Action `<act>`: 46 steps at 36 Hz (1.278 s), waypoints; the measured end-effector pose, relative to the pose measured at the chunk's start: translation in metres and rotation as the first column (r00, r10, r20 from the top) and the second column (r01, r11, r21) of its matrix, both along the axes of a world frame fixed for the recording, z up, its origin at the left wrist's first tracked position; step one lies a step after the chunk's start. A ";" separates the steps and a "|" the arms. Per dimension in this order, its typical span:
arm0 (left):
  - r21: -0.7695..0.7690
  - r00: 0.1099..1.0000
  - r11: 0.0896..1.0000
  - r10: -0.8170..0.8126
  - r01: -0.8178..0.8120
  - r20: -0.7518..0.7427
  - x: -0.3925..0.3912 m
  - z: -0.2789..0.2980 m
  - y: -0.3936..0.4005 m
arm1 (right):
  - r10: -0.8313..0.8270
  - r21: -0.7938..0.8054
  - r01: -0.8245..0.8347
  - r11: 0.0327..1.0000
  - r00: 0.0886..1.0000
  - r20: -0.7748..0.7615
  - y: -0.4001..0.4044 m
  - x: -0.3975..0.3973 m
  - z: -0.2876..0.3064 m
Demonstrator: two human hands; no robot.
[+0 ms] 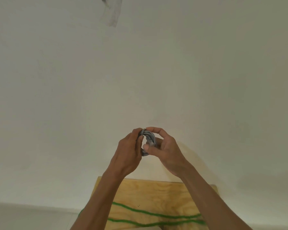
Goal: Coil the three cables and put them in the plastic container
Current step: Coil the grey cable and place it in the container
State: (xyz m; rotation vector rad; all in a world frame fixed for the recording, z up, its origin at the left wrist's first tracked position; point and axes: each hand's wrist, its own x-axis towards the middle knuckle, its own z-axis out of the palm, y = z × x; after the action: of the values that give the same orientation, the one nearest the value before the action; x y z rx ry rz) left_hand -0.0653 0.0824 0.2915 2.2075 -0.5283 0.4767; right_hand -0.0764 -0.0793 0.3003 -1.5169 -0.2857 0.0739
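Observation:
A grey cable point(149, 136) is wound into a small coil, held up in front of a pale wall. My left hand point(129, 151) grips the coil's left side with curled fingers. My right hand point(165, 146) curls round its right side, thumb pressed on the lower loops. A green cable point(155, 214) lies uncoiled in long strands across the wooden table point(156, 193) below my arms. The plastic container is out of view.
The wooden table sits against the wall at the bottom of the view, mostly covered by my forearms. A grey-white patch point(112, 12) marks the wall near the top.

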 end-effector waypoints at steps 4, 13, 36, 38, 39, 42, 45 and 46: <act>0.045 0.999 0.998 0.046 -0.048 0.029 0.005 0.001 0.003 | -0.172 -0.162 0.203 0.966 0.967 0.187 0.008 -0.002 -0.006; 0.088 0.988 0.985 0.143 -0.147 0.055 0.005 -0.001 0.004 | -0.336 -0.197 0.481 0.854 0.800 0.497 0.018 -0.001 -0.014; -0.036 0.978 0.978 0.206 -0.208 -0.041 -0.009 -0.027 0.014 | -0.343 -0.054 0.358 0.932 0.921 0.186 0.036 -0.016 -0.049; -0.035 0.975 0.976 0.211 -0.213 -0.064 -0.011 -0.033 0.017 | -0.358 -0.085 0.381 0.921 0.912 0.201 0.040 -0.019 -0.053; -0.043 0.975 0.976 0.210 -0.214 -0.080 -0.013 -0.035 0.019 | -0.355 -0.096 0.380 0.920 0.912 0.205 0.041 -0.020 -0.054; -0.057 0.968 0.972 0.223 -0.230 -0.114 -0.016 -0.042 0.027 | -0.321 -0.128 0.354 0.926 0.920 0.224 0.046 -0.025 -0.061; -0.073 0.961 0.965 0.239 -0.250 -0.142 -0.021 -0.055 0.038 | -0.307 -0.143 0.338 0.930 0.930 0.202 0.050 -0.028 -0.066; -0.087 0.959 0.964 0.237 -0.252 -0.156 -0.023 -0.059 0.041 | -0.309 -0.122 0.332 0.935 0.935 0.176 0.052 -0.029 -0.068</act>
State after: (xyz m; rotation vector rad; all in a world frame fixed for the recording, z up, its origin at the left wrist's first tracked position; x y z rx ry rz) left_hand -0.0882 0.1236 0.2320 2.1934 -0.1484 0.4582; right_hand -0.1050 -0.0273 0.2321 -1.7054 -0.1535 -0.2900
